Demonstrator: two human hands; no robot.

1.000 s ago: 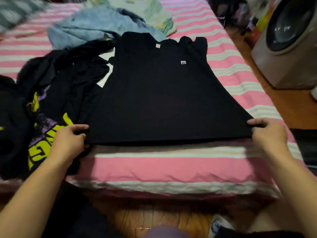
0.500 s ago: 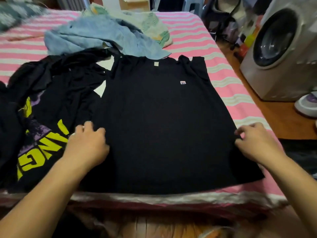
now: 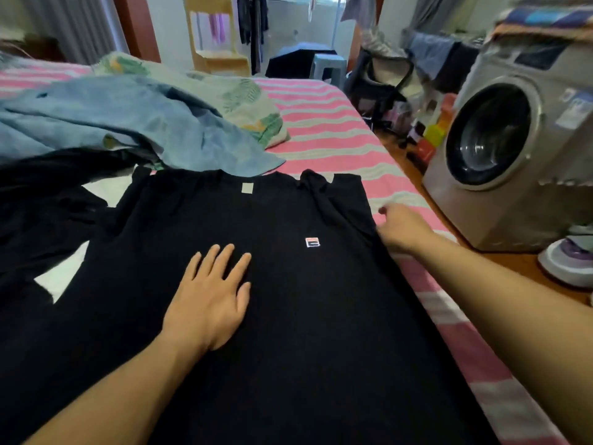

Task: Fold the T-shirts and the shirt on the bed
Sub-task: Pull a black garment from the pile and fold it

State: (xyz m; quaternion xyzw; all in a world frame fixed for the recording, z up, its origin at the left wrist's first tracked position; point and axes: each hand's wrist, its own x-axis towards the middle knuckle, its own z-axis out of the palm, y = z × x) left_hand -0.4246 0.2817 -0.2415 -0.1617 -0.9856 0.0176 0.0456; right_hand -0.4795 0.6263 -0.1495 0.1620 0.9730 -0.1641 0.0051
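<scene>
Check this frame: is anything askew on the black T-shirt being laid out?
Yes. The black T-shirt lies mostly flat, but its right sleeve is bunched and creased near the right hand. The left hand presses flat mid-chest.

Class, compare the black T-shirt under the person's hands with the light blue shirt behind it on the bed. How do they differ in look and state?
The black T-shirt lies spread flat, front up; the light blue shirt lies crumpled in a heap.
The black T-shirt shows a small chest logo; no logo shows on the light blue shirt.
The left hand presses the black T-shirt; nothing touches the light blue shirt.
Both are unfolded.
</scene>
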